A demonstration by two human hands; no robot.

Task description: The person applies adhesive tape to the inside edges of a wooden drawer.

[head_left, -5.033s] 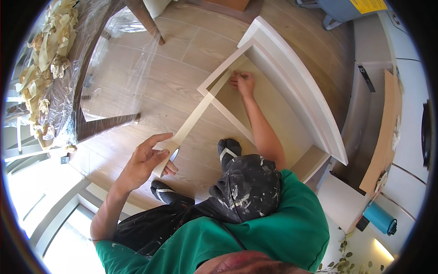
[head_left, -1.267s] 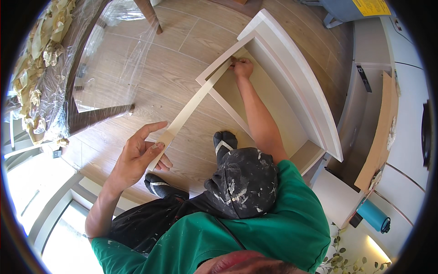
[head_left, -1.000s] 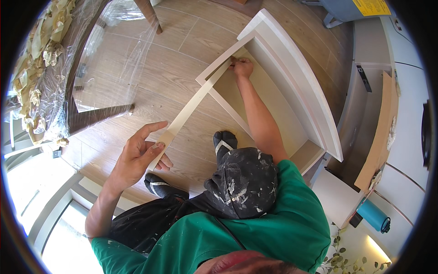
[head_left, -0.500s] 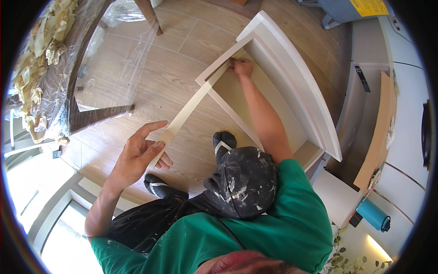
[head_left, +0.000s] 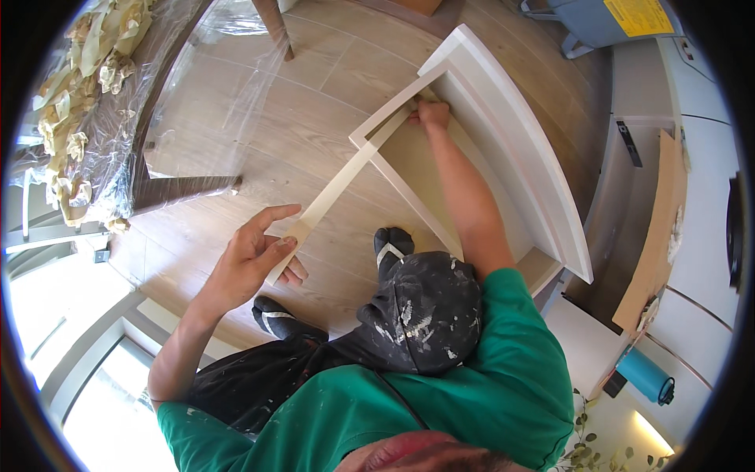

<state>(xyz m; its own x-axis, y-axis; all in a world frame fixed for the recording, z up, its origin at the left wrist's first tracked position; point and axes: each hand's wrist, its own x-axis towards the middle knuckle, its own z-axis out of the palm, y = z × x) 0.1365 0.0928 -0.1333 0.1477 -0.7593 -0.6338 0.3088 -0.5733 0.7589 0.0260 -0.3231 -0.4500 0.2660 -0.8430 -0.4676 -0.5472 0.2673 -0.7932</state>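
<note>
A pale, flat strip of what looks like masking tape (head_left: 340, 182) runs taut between my two hands. Its near end is pinched by the thumb of my left hand (head_left: 250, 266), whose index finger points outward. My right hand (head_left: 432, 115) reaches into a light-coloured drawer (head_left: 510, 149), fingers closed at the strip's far end by the drawer's far corner; the fingertips are partly hidden. The strip lies over the drawer's narrow left wall. The drawer sits tilted in front of my right knee, its thick front panel on the right.
At left stands dark wooden furniture (head_left: 189, 195) wrapped in clear plastic, with crumpled masking paper (head_left: 59, 141) beside it. To the right are an open cabinet bay (head_left: 602, 259), a cardboard strip (head_left: 651, 236) and a teal bottle (head_left: 645, 376). A grey step stool (head_left: 605, 23) stands top right.
The whole view has shifted slightly, moving the drawer and furniture a little right and down in the picture. Both hands keep their places on the strip.
</note>
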